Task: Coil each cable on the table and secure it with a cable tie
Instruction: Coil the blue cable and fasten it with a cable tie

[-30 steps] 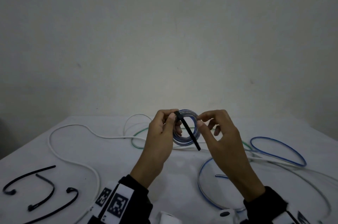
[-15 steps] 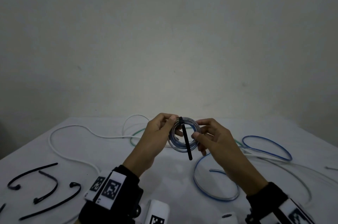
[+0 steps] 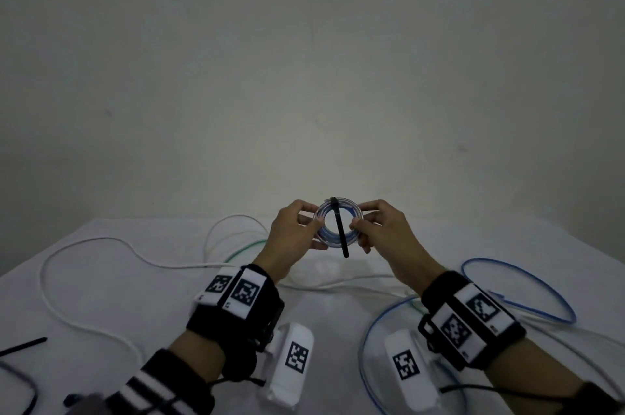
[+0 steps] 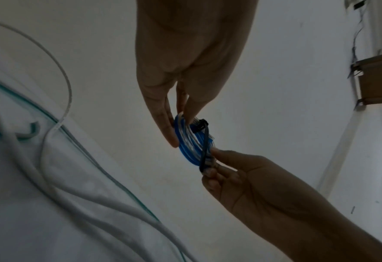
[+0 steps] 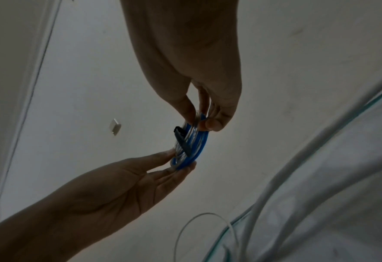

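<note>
Blue coiled cable [image 3: 338,225], centre frame, pinched at either edge by left hand [image 3: 291,235] and right hand [image 3: 382,232]; black cable tie [image 3: 340,232] already looped. Step: securing. Next, likely, pulling the tail snug.

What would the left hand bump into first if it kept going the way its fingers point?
The left hand already pinches the blue coil, so that comes first. Just past it are the right hand's fingertips on the coil's other side. Depth is hard to judge.

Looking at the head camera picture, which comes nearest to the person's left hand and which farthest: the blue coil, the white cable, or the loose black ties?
1. Blue coil, pinched in the left hand itself.
2. White cable, on the table to its left.
3. Loose black ties, at the near left corner, farthest.
</note>
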